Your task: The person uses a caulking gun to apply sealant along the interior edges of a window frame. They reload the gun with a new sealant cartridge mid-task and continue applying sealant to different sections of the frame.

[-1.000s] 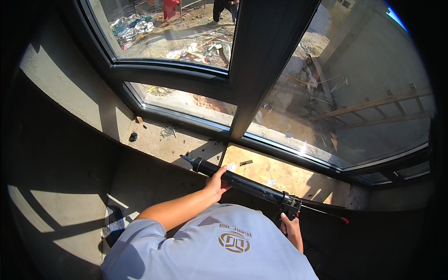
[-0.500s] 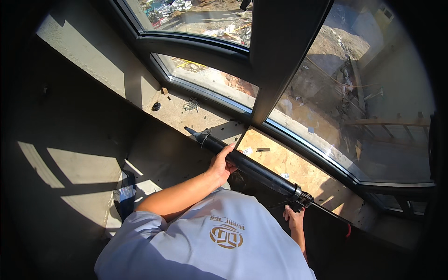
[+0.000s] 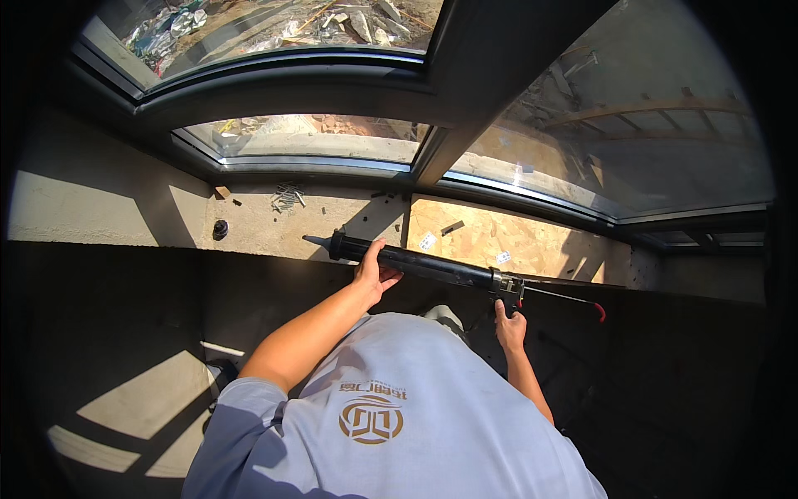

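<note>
A long black caulking gun (image 3: pixel 432 266) lies level above the inner edge of a concrete window sill (image 3: pixel 332 220), its nozzle pointing left. My left hand (image 3: pixel 374 274) wraps the front of the black tube. My right hand (image 3: pixel 509 326) grips the handle and trigger at the rear, where a thin rod with a red tip (image 3: pixel 600 313) sticks out to the right. My grey shirt fills the lower middle.
A dark window frame with a thick mullion (image 3: pixel 465 125) runs above the sill. A pile of screws (image 3: pixel 288 198), a small black cap (image 3: pixel 219 229) and a wood chip lie on the sill. A chipboard panel (image 3: pixel 499 241) covers its right part. Dark wall below.
The view has swung so the sill and the gun sit level and more central. Both hands keep their grip on the gun, whose nozzle now points left over the sill.
</note>
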`<state>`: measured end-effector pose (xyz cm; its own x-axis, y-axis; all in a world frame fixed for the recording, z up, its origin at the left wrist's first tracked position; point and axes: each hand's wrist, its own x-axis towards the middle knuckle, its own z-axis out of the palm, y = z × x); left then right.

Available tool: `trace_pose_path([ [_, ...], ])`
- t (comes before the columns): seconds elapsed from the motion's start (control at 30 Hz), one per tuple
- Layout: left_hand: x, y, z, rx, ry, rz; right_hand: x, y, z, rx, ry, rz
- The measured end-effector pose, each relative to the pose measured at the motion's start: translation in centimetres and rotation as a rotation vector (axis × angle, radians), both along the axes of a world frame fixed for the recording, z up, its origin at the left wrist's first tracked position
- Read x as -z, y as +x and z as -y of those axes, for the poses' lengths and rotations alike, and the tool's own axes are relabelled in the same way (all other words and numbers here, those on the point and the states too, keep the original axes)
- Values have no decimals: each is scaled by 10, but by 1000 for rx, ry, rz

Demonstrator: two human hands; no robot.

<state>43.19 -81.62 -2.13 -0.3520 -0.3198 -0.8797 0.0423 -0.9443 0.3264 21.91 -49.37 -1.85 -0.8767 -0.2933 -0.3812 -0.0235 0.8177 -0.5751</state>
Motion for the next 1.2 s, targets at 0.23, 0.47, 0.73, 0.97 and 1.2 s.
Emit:
trace_pose_path([
  [0.23,22,-35,1,130,16,-37,1,-24,-10,91,40,-19],
  [0.47,32,-114,-29,313,40,-32,20,-121,-41,68,-28,-7],
  [0.73,45,-195,-55,439,24,-3,63,-221,-64,114,-39,95],
  [0.97,20,-139,-44,909,-449,-78,116,-245,-73,86,-169,164],
  [1.2,29,18,65,527,-856,509,120,-229,-70,57,-23,-58],
])
